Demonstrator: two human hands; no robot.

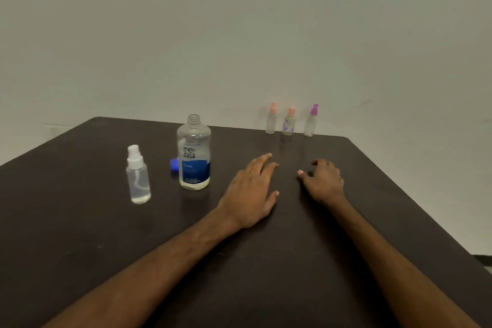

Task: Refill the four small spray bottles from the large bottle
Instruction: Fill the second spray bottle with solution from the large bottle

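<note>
Blue-labelled large bottle (193,153), uncapped, reads "re-nu", left of left hand (250,192), fingers straight, flat; right hand (323,181) loosely curled, empty; blue cap (174,164) beside bottle.

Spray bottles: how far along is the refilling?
Done: the large bottle stands uncapped, its blue cap beside it. The white-topped bottle holds clear liquid and is closed, possibly filled. In hand: nothing; left hand and right hand rest on the table. Left: the pink-topped bottle, patterned bottle and purple-topped bottle at the far edge, tops on.
</note>
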